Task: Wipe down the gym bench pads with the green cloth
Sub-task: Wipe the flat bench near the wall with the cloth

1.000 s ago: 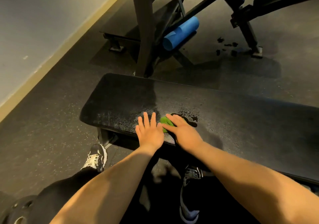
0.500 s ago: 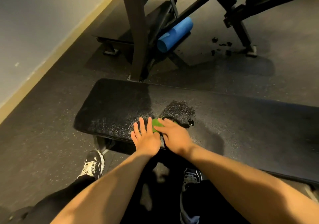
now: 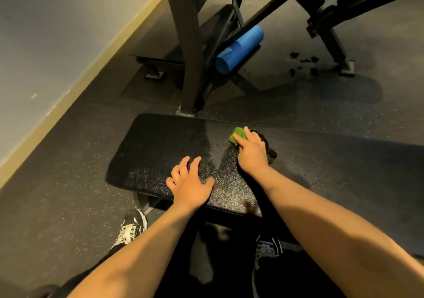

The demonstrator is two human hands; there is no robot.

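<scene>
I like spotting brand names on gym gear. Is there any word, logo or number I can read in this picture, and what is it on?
None can be read.
Black bench pad: no print shows.
Green cloth: plain.
Blue foam roller: no label shows.
Black-and-white shoes: white stripes only, no readable brand.
</scene>
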